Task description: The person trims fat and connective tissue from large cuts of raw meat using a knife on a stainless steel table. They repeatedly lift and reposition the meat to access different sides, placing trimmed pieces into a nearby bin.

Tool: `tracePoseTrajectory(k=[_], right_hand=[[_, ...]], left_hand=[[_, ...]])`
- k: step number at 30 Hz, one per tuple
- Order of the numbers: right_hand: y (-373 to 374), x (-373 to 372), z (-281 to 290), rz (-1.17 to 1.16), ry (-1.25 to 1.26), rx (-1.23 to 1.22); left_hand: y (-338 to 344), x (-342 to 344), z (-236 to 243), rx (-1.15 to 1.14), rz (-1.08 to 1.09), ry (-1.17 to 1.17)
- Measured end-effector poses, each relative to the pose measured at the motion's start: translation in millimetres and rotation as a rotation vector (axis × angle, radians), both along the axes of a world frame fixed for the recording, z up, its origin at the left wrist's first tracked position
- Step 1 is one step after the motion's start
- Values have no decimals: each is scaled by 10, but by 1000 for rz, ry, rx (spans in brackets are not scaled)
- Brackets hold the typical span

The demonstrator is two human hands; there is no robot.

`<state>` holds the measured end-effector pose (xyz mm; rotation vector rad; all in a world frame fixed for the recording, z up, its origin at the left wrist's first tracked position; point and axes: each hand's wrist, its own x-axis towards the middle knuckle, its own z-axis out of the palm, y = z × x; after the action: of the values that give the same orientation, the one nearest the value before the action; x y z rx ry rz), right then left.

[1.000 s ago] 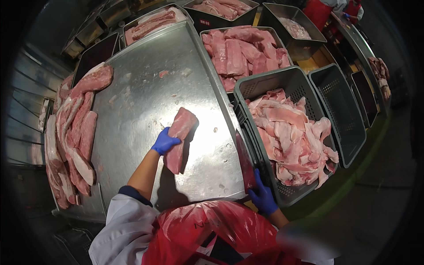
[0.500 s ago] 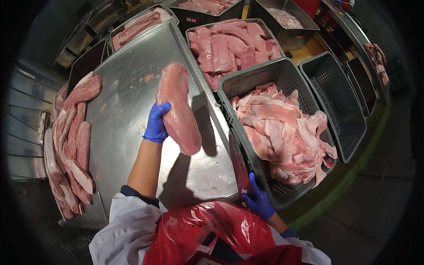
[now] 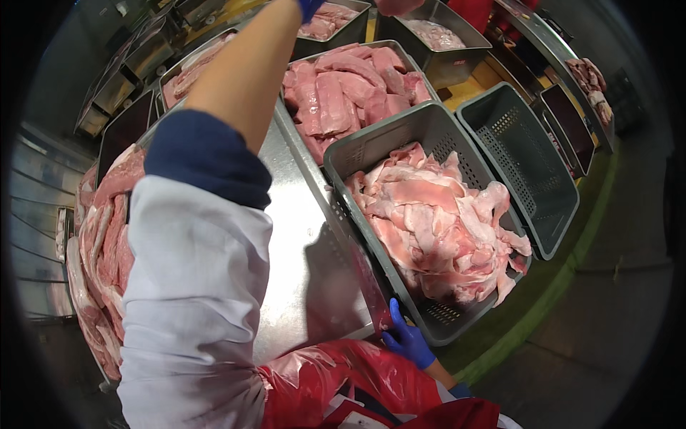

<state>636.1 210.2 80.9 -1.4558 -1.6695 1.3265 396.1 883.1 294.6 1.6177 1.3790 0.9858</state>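
Note:
My left arm (image 3: 207, 236) reaches far forward across the table. Only a sliver of my blue-gloved left hand (image 3: 311, 7) shows at the top edge; its fingers are out of the picture. A piece of pink meat (image 3: 398, 6) is cut off by the same edge, and whether my hand touches it cannot be seen. My blue-gloved right hand (image 3: 411, 342) is low beside the near corner of a grey perforated crate (image 3: 407, 286) heaped with pale meat trimmings (image 3: 436, 222). Its index finger and thumb are apart, with nothing visible between them.
A metal tub of trimmed pink meat (image 3: 350, 93) stands beyond the steel table (image 3: 293, 286). Long untrimmed meat strips (image 3: 100, 264) lie at the left. Another grey crate (image 3: 522, 164) stands right of the filled one. More metal tubs (image 3: 443, 53) stand at the back.
My left hand, earlier holding a large piece of pink meat over the table, has swung forward to the top edge. My right hand stays by the crate corner. The view has shifted slightly.

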Motion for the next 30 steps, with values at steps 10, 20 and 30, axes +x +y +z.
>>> tracePoseTrajectory(k=[10,20,30], right_hand=[[-100,-29,105,71,-93,-70],[221,-633,114,228,-43,-115],[614,-2380,-842,139,363,-404]], left_hand=[[-3175,-2514,-2768,-97,-62,595],[-7423,-3862,-3239,-475,596,268],[-8252,-5640,-2909,-390,1044,426]])
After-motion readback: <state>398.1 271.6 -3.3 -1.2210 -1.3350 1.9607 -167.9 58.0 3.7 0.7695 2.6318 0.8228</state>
